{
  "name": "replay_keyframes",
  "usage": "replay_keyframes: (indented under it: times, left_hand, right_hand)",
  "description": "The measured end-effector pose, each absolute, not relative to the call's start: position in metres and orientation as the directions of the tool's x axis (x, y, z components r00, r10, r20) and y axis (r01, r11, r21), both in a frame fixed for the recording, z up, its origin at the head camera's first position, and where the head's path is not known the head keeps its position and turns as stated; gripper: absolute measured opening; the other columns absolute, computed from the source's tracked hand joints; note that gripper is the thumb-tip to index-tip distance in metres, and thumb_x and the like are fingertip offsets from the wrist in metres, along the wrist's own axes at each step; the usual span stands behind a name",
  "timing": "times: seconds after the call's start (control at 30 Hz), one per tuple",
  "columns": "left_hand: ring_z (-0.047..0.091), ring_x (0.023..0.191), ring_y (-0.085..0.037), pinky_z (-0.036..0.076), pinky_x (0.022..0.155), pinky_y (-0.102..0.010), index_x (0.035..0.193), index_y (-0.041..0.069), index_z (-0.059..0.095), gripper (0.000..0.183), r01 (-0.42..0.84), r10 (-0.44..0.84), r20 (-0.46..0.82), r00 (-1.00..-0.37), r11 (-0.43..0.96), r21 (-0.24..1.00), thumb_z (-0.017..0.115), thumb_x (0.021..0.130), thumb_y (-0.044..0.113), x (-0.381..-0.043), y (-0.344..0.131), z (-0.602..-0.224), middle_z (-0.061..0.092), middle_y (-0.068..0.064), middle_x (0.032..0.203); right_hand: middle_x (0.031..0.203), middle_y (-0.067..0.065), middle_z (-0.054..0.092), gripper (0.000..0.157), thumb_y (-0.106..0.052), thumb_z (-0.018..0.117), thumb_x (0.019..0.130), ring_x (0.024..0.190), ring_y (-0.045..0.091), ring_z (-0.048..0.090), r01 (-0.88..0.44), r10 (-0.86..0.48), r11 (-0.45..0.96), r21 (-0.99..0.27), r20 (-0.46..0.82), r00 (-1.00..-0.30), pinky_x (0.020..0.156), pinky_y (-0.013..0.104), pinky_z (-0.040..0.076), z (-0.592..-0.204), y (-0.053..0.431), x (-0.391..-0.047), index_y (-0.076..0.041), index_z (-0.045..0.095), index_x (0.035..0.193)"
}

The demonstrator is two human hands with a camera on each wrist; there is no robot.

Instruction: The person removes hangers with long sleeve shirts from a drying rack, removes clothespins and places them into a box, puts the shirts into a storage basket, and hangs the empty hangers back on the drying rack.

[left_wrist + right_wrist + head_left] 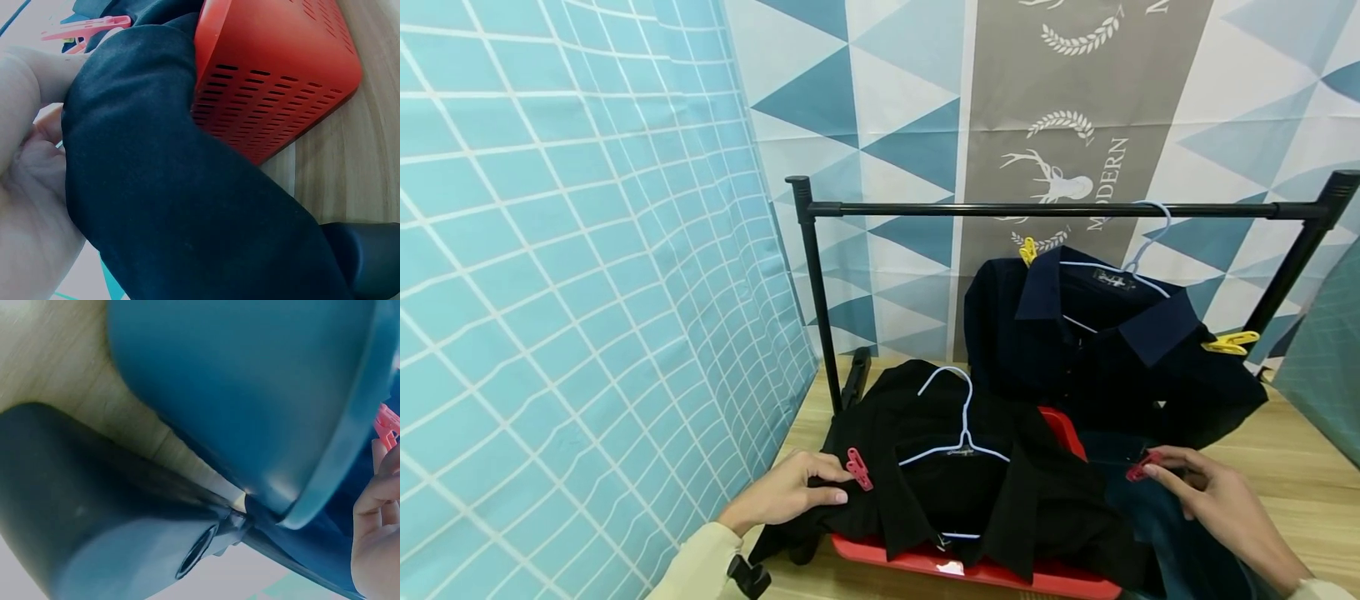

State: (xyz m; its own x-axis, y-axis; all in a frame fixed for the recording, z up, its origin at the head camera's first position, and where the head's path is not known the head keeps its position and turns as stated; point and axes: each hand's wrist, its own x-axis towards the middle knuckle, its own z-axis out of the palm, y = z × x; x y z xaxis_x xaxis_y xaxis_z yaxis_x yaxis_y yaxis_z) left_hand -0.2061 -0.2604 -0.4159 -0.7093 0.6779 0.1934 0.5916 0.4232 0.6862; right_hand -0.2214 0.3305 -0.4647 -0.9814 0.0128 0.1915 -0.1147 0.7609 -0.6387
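A black collared shirt (pixel 1060 479) is spread over a red basket (pixel 917 557), with a pale blue hanger (pixel 966 412) inside its collar. At the shirt's left shoulder, my left hand (pixel 793 487) pinches the fabric between thumb and fingers. Right by those fingertips, a red clothespin (pixel 858 469) is on that shoulder; the left wrist view shows this clothespin (pixel 87 29) beyond the black sleeve (pixel 169 175). My right hand (pixel 1221 496) holds a second red clothespin (pixel 1142 467) between thumb and fingers, above a dark blue bucket (pixel 1138 504), to the right of the shirt.
A black rack (pixel 917 210) spans behind the basket. From its bar hangs a navy shirt (pixel 1000 325) on a blue hanger (pixel 1153 242), with yellow clothespins (pixel 1231 342) at both shoulders. Everything stands on a wooden surface (pixel 375 156), and a grid-patterned sheet (pixel 572 275) rises at left.
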Motion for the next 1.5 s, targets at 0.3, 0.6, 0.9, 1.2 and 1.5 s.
replay_keyframes:
  times: [0.3,0.6,0.9,1.2,1.5]
  left_hand:
    - [0.064,0.088,-0.006,0.054,0.080,-0.027,0.123,0.013,0.077,0.025,0.600,0.687,0.199,-0.699,0.412,0.686,0.069,0.100,0.022,-0.207,-0.260,-0.416,0.072,0.009,0.103]
    - [0.065,0.090,-0.007,0.054,0.081,-0.028,0.123,0.013,0.077,0.025,0.602,0.687,0.205,-0.697,0.406,0.688,0.069,0.100,0.022,-0.209,-0.259,-0.417,0.072,0.008,0.105]
    - [0.059,0.085,-0.005,0.051,0.078,-0.025,0.123,0.013,0.078,0.027,0.603,0.675,0.194,-0.712,0.447,0.661,0.071,0.099,0.025,-0.209,-0.259,-0.412,0.072,0.007,0.101]
    - [0.064,0.090,-0.006,0.054,0.082,-0.028,0.123,0.014,0.078,0.027,0.593,0.678,0.185,-0.712,0.439,0.675,0.070,0.100,0.026,-0.207,-0.260,-0.415,0.072,0.011,0.104]
    - [0.059,0.084,-0.005,0.050,0.077,-0.025,0.124,0.013,0.077,0.026,0.576,0.662,0.172,-0.729,0.458,0.677,0.071,0.098,0.018,-0.205,-0.260,-0.415,0.069,0.015,0.100]
  right_hand:
    - [0.105,0.014,0.066,0.063,-0.051,0.056,0.104,0.056,0.017,0.054,-0.089,0.022,0.784,-0.614,0.171,-0.985,0.050,0.030,0.046,-0.470,0.336,-0.224,0.003,0.058,0.137]
    - [0.100,0.012,0.066,0.062,-0.051,0.056,0.104,0.056,0.017,0.053,-0.077,0.025,0.803,-0.590,0.163,-0.986,0.049,0.030,0.045,-0.474,0.339,-0.227,0.003,0.058,0.135]
    - [0.090,0.008,0.064,0.063,-0.053,0.056,0.104,0.060,0.017,0.053,-0.067,0.017,0.825,-0.561,0.143,-0.990,0.049,0.030,0.045,-0.473,0.343,-0.232,0.002,0.058,0.135]
    - [0.102,0.010,0.066,0.065,-0.054,0.057,0.103,0.063,0.018,0.054,-0.059,-0.009,0.826,-0.561,0.093,-0.996,0.052,0.030,0.045,-0.478,0.348,-0.233,0.002,0.056,0.137]
    - [0.110,0.016,0.066,0.058,-0.046,0.062,0.103,0.066,0.017,0.053,-0.106,-0.062,0.839,-0.534,0.099,-0.993,0.052,0.030,0.046,-0.482,0.349,-0.233,0.004,0.058,0.134]
